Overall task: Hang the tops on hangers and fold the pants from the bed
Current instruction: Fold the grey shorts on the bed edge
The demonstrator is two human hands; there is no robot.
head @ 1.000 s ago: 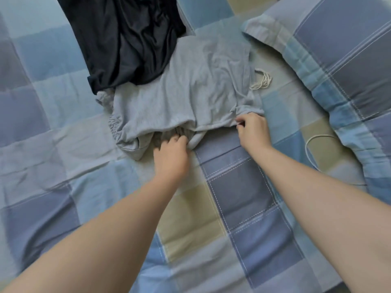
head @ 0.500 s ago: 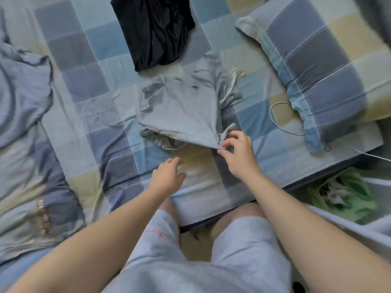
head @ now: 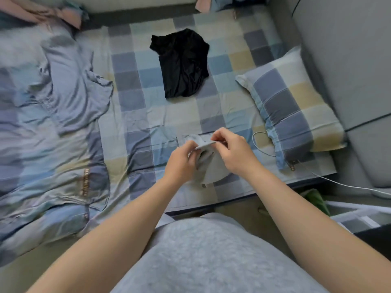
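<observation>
I hold a light grey garment [head: 211, 169] with a drawstring up off the bed, near its front edge. My left hand [head: 181, 160] and my right hand [head: 233, 153] both pinch its top edge, close together, and the cloth hangs down bunched between them. A black garment [head: 182, 64] lies crumpled on the checked sheet [head: 148, 115] further back, apart from my hands. No hanger is in view.
A checked pillow [head: 296, 111] lies at the right with a white cable [head: 260, 144] beside it. A rumpled blue-grey quilt [head: 46, 123] covers the left of the bed. A grey wall or headboard [head: 349, 60] stands to the right. Boxes and a green item [head: 317, 199] sit on the floor at the right.
The grey garment was lying spread on the bed; both hands have gathered it and lifted it toward me. The view has pulled back from the bed.
</observation>
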